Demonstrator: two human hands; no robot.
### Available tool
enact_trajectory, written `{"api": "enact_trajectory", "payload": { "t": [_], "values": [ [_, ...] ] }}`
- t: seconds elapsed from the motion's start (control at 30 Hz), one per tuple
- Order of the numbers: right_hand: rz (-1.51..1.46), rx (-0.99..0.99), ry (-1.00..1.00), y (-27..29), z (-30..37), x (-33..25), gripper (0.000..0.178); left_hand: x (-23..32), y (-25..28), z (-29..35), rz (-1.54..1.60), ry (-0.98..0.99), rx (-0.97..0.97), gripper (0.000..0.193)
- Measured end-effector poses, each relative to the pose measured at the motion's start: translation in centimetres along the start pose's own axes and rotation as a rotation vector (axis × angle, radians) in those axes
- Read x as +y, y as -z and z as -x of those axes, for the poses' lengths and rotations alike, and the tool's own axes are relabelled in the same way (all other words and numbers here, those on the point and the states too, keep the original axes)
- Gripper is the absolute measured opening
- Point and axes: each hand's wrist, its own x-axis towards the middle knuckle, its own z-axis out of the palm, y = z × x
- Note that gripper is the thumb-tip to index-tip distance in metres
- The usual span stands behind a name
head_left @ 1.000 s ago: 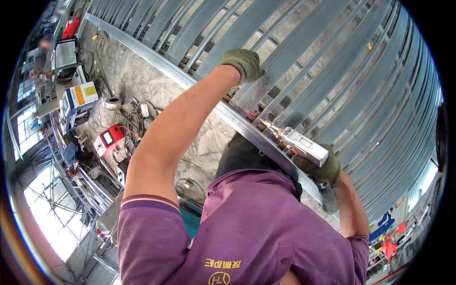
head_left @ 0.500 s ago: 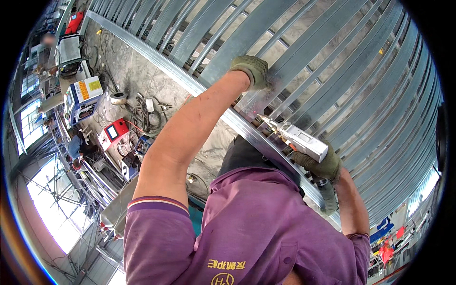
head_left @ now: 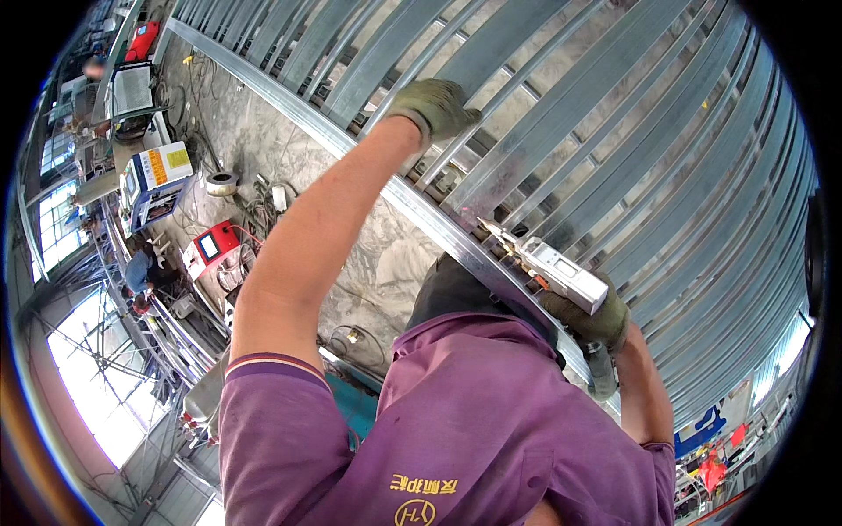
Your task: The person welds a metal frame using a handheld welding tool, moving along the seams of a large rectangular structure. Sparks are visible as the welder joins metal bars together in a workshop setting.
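White handheld tool (head_left: pixel 568 275) gripped in gloved right hand (head_left: pixel 603 317); left hand (head_left: pixel 433 109) at metal slat (head_left: pixel 502 48), grip unclear.

My surroundings: a metalworking shop. Before me, slatted metal frame (head_left: pixel 500 44); to my left, concrete floor (head_left: pixel 373 263), loose cables (head_left: pixel 263 209), red machine (head_left: pixel 225 231) with screen (head_left: pixel 209 245), blue-and-white machine cabinet (head_left: pixel 143 200).

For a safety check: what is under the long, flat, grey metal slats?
Through the gaps between the slats, a pale grey floor shows. What lies directly beneath each slat is covered, so unseen.
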Motion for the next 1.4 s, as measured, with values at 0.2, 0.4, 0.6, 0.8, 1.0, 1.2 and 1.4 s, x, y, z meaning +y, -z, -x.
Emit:
{"api": "enact_trajectory", "payload": {
  "t": [0.2,0.4,0.6,0.8,1.0,1.2,1.4],
  "values": [
    [0.019,-0.006,0.008,0.4,0.2,-0.3,0.042,-5.8,-1.1,-1.3,-0.238,-0.149,0.102,0.074],
    [0.154,0.024,0.189,0.4,-0.3,0.9,0.039,-5.0,-0.8,-2.4,-0.136,0.01,0.043,0.079],
    [0.12,0.085,0.078,1.1,0.5,1.3,0.041,-5.7,0.7,-1.0,-0.077,-0.058,0.183,0.074],
    [0.032,0.116,-0.019,2.1,0.7,0.9,0.04,-3.1,-0.2,-0.2,-0.05,-0.123,0.024,0.062],
    [0.062,0.105,0.007,1.7,0.7,0.7,0.039,0.4,-0.5,0.1,-0.156,-0.133,-0.12,0.048],
    [0.075,0.065,0.005,1.4,0.4,0.4,0.041,0.6,-3.1,-2.4,-0.155,-0.155,-0.106,0.047],
    [-0.034,0.056,-0.02,1.1,-0.2,-1.7,0.047,0.5,-2.8,-2.5,-0.159,-0.196,-0.07,0.045]
  ]
}}
